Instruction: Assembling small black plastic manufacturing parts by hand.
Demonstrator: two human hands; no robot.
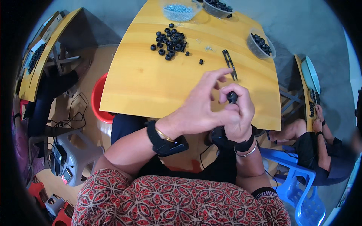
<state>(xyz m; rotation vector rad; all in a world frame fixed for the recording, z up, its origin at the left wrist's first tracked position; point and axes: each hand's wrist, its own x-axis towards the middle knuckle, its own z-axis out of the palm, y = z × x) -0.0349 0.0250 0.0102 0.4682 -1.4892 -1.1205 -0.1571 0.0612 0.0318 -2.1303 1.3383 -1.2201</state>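
My right hand is closed around a small round black piece that looks like a ball-shaped cord lock. Beside it, my left hand has its index finger and thumb wide apart, the thumb reaching to the right hand's fingers. Both hands are over the near part of the yellow table. Just beyond them lie black thread snips, blades pointing toward me. Farther off is a loose pile of holed black balls, with a small black piece apart from it.
Along the far side stand a clear tub of tiny silvery-blue parts, and two tubs of black pieces, one at the right edge. Tiny silvery bits lie mid-table. A red basin is at left, a blue chair at right. People sit at both side tables.
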